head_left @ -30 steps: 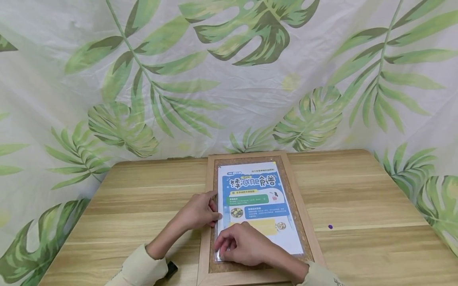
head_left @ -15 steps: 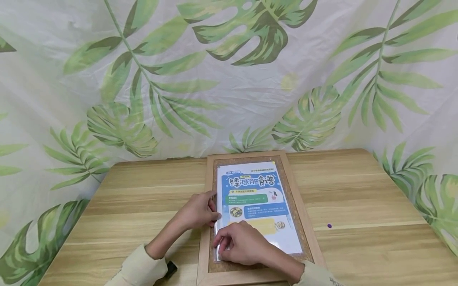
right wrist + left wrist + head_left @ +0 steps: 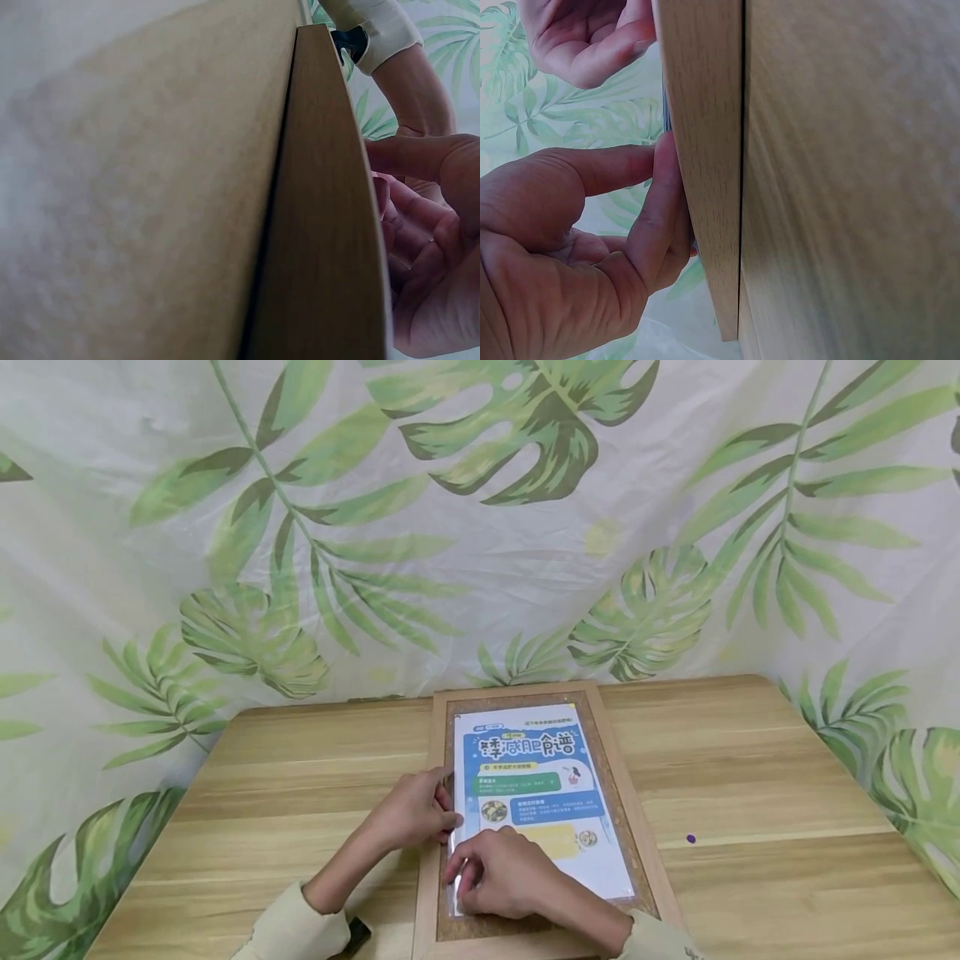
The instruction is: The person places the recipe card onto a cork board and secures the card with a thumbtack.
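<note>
A printed poster (image 3: 540, 797) with a blue heading lies in a clear sleeve on a wood-framed cork board (image 3: 627, 810) in the head view. My left hand (image 3: 414, 810) pinches the sleeve's left edge about midway down, thumb toward the print. At the lower left corner, my right hand (image 3: 506, 870) has curled fingers and pinches the sleeve with thumb and forefinger. In the left wrist view, the left thumb and fingers (image 3: 660, 169) meet just above the board's frame (image 3: 705, 180). The frame partly hides the right fingertips in the right wrist view.
The board rests on a wooden table (image 3: 765, 777) in front of a leaf-print cloth (image 3: 480, 552). A small purple dot-like thing (image 3: 691, 838) lies right of the board. Near the left sleeve is a black object (image 3: 357, 935). A yellow spot (image 3: 572, 706) marks the poster's top right corner.
The head view has tilted slightly. Both hands keep nearly the same places on the sleeve, the right fingers having shifted only a little. The poster and board stay put.
</note>
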`<state>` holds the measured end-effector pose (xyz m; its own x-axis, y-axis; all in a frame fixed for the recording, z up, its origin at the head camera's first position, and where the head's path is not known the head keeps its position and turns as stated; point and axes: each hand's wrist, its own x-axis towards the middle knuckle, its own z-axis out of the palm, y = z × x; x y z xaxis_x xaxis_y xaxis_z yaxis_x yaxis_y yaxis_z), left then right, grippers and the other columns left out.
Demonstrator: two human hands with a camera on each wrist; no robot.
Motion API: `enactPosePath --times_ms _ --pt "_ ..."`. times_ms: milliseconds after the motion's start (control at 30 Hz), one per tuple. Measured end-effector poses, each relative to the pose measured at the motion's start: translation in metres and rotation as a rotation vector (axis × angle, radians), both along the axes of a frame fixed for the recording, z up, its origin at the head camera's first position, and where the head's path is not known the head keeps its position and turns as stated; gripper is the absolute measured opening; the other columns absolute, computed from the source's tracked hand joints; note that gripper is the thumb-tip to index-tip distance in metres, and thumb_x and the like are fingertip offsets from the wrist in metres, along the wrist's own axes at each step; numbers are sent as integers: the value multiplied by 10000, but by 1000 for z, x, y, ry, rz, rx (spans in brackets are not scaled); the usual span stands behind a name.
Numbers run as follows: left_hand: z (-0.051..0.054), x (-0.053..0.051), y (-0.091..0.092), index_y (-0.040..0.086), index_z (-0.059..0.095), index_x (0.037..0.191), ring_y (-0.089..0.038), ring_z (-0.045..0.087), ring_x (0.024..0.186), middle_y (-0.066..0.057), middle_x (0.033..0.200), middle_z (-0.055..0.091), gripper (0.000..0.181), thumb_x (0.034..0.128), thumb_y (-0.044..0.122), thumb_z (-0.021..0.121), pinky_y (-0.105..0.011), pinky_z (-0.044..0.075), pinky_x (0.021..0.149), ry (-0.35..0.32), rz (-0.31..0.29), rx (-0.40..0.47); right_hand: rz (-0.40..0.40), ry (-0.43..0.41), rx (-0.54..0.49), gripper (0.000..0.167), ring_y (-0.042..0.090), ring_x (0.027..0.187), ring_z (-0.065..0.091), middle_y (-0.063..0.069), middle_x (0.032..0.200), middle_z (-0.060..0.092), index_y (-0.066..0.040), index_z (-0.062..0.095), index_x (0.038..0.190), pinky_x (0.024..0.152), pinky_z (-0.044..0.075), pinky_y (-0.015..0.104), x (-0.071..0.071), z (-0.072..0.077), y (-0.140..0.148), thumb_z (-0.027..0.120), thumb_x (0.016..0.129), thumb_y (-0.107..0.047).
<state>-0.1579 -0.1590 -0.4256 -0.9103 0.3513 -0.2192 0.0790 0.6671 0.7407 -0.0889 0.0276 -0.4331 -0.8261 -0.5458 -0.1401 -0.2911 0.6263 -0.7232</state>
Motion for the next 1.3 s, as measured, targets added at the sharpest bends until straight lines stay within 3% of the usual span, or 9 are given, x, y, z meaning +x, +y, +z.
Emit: enactPosePath --times_ms 300,667,967,1300 --pt "-1 0 1 -80 483 1538 -168 677 574 -65 760 665 724 890 -44 804 -261 536 508 -3 -2 -2 -20 17 0 263 -49 689 536 -255 667 652 -307 772 864 618 437 169 0 -2 -1 835 742 -83" --pt "0 1 2 -83 491 1532 -166 673 586 -70 782 662 722 887 -45 813 -256 547 514 -18 22 -10 6 14 15 231 -55 688 533 -259 683 639 -310 781 904 635 429 152 3 0 0 832 800 -110" --pt "0 0 2 -89 457 1559 -166 679 584 -67 786 667 762 888 -41 815 -262 556 519 -19 16 -8 63 -45 -71 207 -76 623 587 -227 725 653 -241 795 987 617 499 135 3 2 11 798 860 -77" --pt "1 1 2 -84 437 1577 -174 673 596 -78 810 665 778 896 -44 811 -265 573 523 -41 26 2 46 -85 -131 177 -45 676 605 -175 780 677 -182 783 1021 655 517 161 1 4 40 812 876 -85"
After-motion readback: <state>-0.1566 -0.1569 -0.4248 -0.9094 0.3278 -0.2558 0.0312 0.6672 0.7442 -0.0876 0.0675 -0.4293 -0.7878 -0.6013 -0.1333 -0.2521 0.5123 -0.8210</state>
